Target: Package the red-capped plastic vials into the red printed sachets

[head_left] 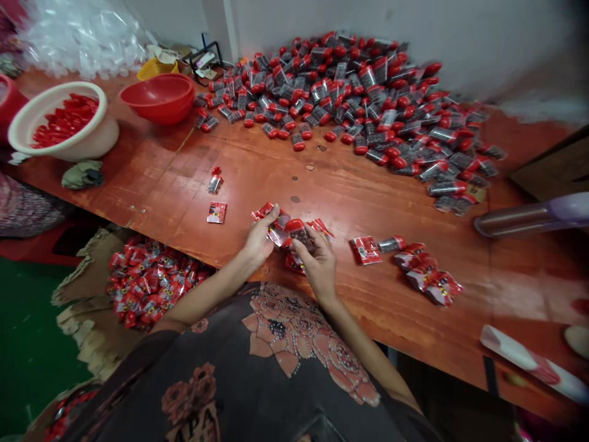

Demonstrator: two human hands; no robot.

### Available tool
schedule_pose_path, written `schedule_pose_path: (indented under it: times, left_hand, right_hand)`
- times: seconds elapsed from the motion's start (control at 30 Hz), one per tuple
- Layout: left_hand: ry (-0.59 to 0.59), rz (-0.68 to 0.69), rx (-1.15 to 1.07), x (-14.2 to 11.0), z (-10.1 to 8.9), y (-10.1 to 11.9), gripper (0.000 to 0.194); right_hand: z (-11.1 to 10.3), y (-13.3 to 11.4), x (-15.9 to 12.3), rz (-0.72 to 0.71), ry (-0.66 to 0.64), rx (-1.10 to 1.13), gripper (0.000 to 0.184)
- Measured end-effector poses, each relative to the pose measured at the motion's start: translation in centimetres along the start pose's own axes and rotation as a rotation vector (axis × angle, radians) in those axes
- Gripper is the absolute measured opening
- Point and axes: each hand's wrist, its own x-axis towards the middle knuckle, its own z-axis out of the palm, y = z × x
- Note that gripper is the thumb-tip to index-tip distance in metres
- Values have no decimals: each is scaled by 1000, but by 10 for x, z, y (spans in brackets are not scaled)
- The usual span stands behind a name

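Observation:
My left hand (pixel 260 238) pinches a small red printed packet (pixel 278 234) above the table's front edge. Close beside it, my right hand (pixel 318 261) grips a small clear container with a red cap (pixel 296 227) and dark contents. The container and packet almost meet; I cannot tell whether one is inside the other. More red packets lie under and just behind my hands. To the right are a flat red packet (pixel 366 250), a capped container (pixel 391 244) and several filled packets (pixel 429 275). Another flat packet (pixel 216 212) and a small container (pixel 215 183) lie to the left.
A large heap of red-capped containers (pixel 331 92) spreads along the wall. At left stand a white basin (pixel 108 126) of red caps, a red bowl (pixel 156 101) and a crumpled cloth (pixel 83 174). Below the edge, a carton (pixel 87 301) holds filled packets. A clear tube (pixel 519 218) lies right.

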Motion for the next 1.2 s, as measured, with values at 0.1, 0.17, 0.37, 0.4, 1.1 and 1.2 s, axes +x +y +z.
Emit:
schedule_pose_path:
  times: [0.1,0.17,0.37,0.4,1.1,1.2]
  left_hand:
    - [-4,8,-14,1,0,1,22]
    - [-11,8,-16,1,0,1,21]
    - [1,2,-19,0,1,-1,21]
    - [-1,-2,-17,0,1,-2,21]
    - [-221,150,209,-21,-2,-5,24]
    - [-241,136,263,-24,-4,-6,25]
  right_hand:
    - [-1,-1,0,13,4,8,49]
    - [-2,-2,1,14,12,12,50]
    - [-4,-6,3,-68,17,-68,45]
    - [-3,-7,3,-80,7,-88,43]
    - [-6,-15,3,151,8,199,34]
    - [-2,-11,1,57,73,148,31]
